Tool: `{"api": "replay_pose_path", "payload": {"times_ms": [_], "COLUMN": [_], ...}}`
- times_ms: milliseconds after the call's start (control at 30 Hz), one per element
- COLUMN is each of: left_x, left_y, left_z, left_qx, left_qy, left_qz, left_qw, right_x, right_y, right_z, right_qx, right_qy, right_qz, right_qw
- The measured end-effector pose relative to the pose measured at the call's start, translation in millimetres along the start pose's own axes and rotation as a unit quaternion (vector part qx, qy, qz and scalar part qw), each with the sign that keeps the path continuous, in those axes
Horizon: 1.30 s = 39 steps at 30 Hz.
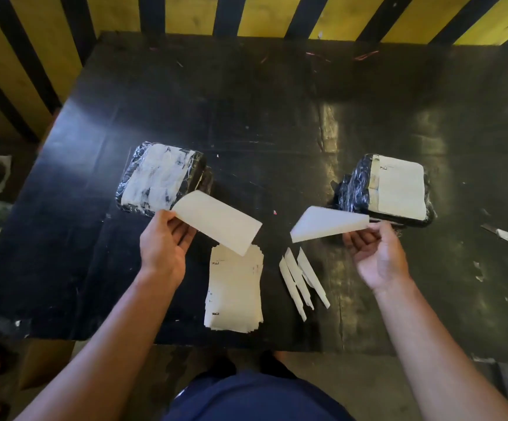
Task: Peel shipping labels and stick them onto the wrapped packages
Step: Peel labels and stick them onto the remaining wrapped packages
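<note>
The left hand (165, 242) pinches 1 white sheet (217, 221) by its corner above the label stack (234, 291), and the right hand (376, 253) pinches another white piece (327, 227) by its tip. I cannot tell which is label and which is backing. 2 wrapped packages sit on the black table (277, 123): the left package (161, 177) is smudged white, the right package (394, 188) carries a label with unreadable print.

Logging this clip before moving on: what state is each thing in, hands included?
Left hand: pinches a white sheet, held above the table.
Right hand: pinches a second white sheet, also lifted.
Left package: wrapped, lying flat, top covered in torn white remnants.
Right package: wrapped, flat, clean label stuck on.
Label stack: flat, slightly fanned.
Paper strips: loose on the table.
</note>
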<state>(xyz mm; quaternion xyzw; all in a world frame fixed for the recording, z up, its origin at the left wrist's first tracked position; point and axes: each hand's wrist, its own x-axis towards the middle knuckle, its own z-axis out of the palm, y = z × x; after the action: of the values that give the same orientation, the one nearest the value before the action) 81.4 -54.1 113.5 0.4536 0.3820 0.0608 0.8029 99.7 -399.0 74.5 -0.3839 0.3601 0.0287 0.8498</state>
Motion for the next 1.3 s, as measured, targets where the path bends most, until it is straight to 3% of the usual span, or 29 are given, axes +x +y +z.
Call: {"api": "replay_pose_path", "payload": {"times_ms": [100, 200, 267, 367, 567, 867, 967, 1067, 1200, 1300], "left_x": [-7, -13, -16, -23, -40, -53, -56, -58, -63, -67], "left_y": [-4, -16, -25, -37, -48, -54, -56, -58, -61, -62], "left_z": [0, 2, 3, 3, 12, 28, 33, 38, 45, 49], "left_qx": [0.032, 0.065, 0.078, 0.101, 0.132, 0.149, 0.148, 0.144, 0.14, 0.128], "left_qy": [-0.03, -0.054, -0.064, -0.072, -0.068, -0.061, -0.061, -0.055, -0.043, -0.038], "left_qz": [0.006, -0.003, -0.011, -0.018, -0.04, -0.04, -0.035, -0.037, -0.037, -0.039], "left_qw": [0.999, 0.996, 0.995, 0.992, 0.988, 0.986, 0.986, 0.987, 0.988, 0.99], "right_x": [-1, -5, -5, -3, 11, 14, -3, -35, -76, -80], "right_y": [-7, 1, 15, 45, 100, 106, 95, 81, 72, 80], "right_z": [-5, -8, -11, -19, -44, -66, -58, -30, 9, 23], "right_qx": [-0.153, -0.37, -0.458, -0.52, -0.609, -0.685, -0.651, -0.574, -0.573, -0.613], "right_qy": [-0.01, -0.03, -0.052, -0.061, -0.057, -0.028, -0.025, -0.061, -0.147, -0.154], "right_qz": [-0.091, -0.195, -0.21, -0.196, -0.163, -0.172, -0.258, -0.399, -0.501, -0.533], "right_qw": [0.984, 0.908, 0.862, 0.829, 0.774, 0.707, 0.713, 0.712, 0.632, 0.562]}}
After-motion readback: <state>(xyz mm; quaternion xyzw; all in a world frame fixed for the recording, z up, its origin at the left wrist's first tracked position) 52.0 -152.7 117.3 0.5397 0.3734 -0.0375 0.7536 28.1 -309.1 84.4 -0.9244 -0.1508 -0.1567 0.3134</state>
